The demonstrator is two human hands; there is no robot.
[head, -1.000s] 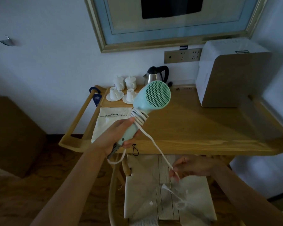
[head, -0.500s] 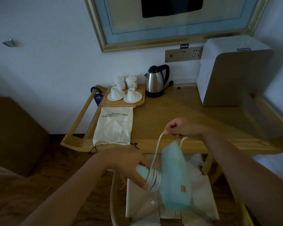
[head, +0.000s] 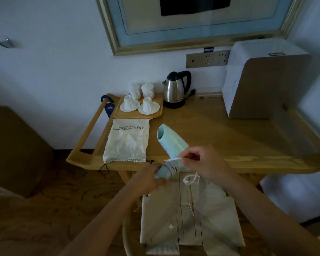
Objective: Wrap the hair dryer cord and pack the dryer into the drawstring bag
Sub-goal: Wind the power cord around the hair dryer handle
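A mint-green hair dryer [head: 171, 143] hangs over the desk's front edge, its nozzle pointing up and left. My left hand [head: 146, 179] grips its handle from below. White cord [head: 172, 166] lies in several turns around the handle. My right hand [head: 201, 160] pinches the cord just right of those turns, and a short loose loop of cord [head: 191, 179] dangles under that hand. The cream drawstring bag [head: 127, 140] lies flat on the desk to the left, its gathered mouth at the front edge.
A wooden desk [head: 229, 137] holds a tray of white cups [head: 140, 106], a steel kettle [head: 175, 89] and a large white appliance [head: 264, 78]. A chair with a woven seat [head: 188, 218] stands below my hands. Wall sockets [head: 207, 59] sit behind the kettle.
The dryer has swung from pointing down over the chair to pointing up-left above the desk edge. My right hand came down to the handle with the cord, leaving only a short loop free.
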